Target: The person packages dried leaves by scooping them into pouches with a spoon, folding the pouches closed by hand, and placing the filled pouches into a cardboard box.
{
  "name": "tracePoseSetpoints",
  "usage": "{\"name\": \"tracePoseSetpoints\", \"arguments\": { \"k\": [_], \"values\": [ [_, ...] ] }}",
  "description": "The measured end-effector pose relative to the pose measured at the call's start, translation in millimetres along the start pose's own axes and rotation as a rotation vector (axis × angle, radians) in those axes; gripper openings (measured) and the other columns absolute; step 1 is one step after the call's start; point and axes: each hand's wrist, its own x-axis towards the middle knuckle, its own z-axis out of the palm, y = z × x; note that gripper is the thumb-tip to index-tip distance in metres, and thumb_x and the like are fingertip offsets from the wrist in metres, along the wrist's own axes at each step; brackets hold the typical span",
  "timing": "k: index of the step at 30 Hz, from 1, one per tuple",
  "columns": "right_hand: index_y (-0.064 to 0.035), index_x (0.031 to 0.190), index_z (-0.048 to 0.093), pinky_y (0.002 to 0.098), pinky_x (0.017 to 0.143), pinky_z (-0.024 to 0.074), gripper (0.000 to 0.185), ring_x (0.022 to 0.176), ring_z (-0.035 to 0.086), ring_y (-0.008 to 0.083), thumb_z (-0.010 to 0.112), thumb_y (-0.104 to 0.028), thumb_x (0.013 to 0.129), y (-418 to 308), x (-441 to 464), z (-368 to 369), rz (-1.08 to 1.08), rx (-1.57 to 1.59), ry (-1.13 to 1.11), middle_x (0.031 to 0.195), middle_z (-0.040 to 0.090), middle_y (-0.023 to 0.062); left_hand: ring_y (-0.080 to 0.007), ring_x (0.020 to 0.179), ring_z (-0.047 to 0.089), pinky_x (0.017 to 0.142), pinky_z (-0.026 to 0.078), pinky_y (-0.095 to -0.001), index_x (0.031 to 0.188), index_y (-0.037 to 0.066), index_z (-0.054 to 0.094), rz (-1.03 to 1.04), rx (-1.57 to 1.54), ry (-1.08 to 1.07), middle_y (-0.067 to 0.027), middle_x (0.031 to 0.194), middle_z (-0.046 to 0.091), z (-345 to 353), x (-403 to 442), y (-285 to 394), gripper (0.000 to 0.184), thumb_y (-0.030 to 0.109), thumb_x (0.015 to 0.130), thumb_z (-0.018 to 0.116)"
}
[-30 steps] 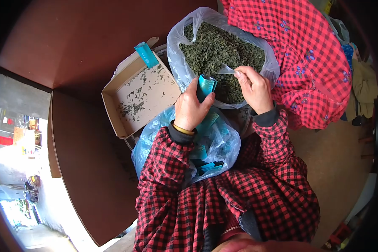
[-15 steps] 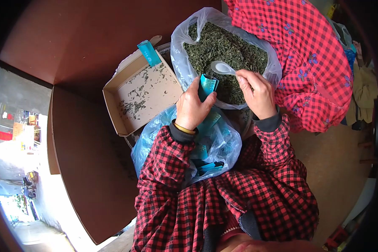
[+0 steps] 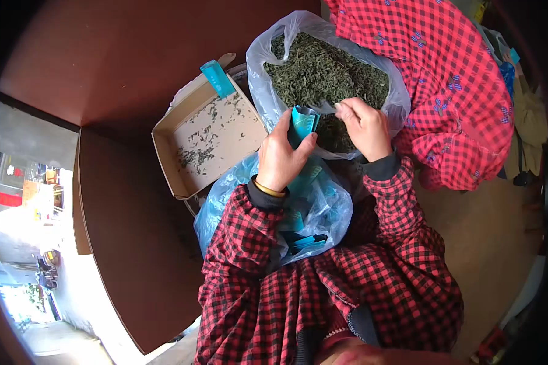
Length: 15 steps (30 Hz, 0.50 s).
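Leaves [image 3: 329,70] inside clear plastic bag [image 3: 257,76]

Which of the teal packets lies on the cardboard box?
The packet across the upper rim of the cardboard box; others are in the left hand or the bluish plastic bag.

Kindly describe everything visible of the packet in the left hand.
The packet is teal and shiny, like foil or plastic film, with paler markings. Its mouth gapes, showing a silvery inside, and points away from the person. The left hand holds it between thumb and fingers, at the near edge of the leaf bag. Its contents cannot be seen.
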Motion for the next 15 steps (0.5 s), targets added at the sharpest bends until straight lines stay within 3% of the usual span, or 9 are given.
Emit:
{"name": "tracePoseSetpoints", "arguments": {
  "k": [8, 11, 15],
  "values": [
    [-0.0002, 0.103, 0.067, 0.0339, 0.068, 0.055, 0.012, 0.08, 0.072, 0.0278, 0.064, -0.01, 0.096, -21.0, -4.1, -23.2, -0.095, 0.055, 0.101, 0.09, 0.072, 0.0136, -0.0384, 0.075, 0.069, 0.071, 0.054, -0.0445, 0.135, -0.003, 0.052, 0.033, 0.078, 0.035, -0.0227, 0.082, 0.068, 5.5, 0.2, -3.9, 0.07, 0.033, 0.081, 0.076],
    [-0.0004, 0.104, 0.067, 0.0348, 0.07, 0.0554, 0.012, 0.083, 0.072, 0.0286, 0.065, -0.009, 0.096, -23.9, -4.6, -24.9, -0.311, -0.001, 0.11, 0.093, 0.071, 0.0148, -0.0397, 0.078, 0.069, 0.073, 0.054, -0.0449, 0.136, -0.003, 0.051, 0.056, 0.116, 0.04, -0.0236, 0.085, 0.069, 4.9, 0.4, -1.9, 0.07, 0.033, 0.081, 0.076],
    [0.0001, 0.104, 0.067, 0.036, 0.072, 0.0556, 0.012, 0.086, 0.071, 0.0299, 0.064, -0.007, 0.095, -28.9, -5.8, -24.7, -0.348, 0.015, 0.117, 0.095, 0.071, 0.015, -0.0397, 0.079, 0.069, 0.073, 0.054, -0.0448, 0.136, -0.003, 0.05, -0.014, 0.081, -0.002, -0.0241, 0.085, 0.069, 0.3, 0.2, 2.7, 0.071, 0.033, 0.081, 0.076]
  ]
}}
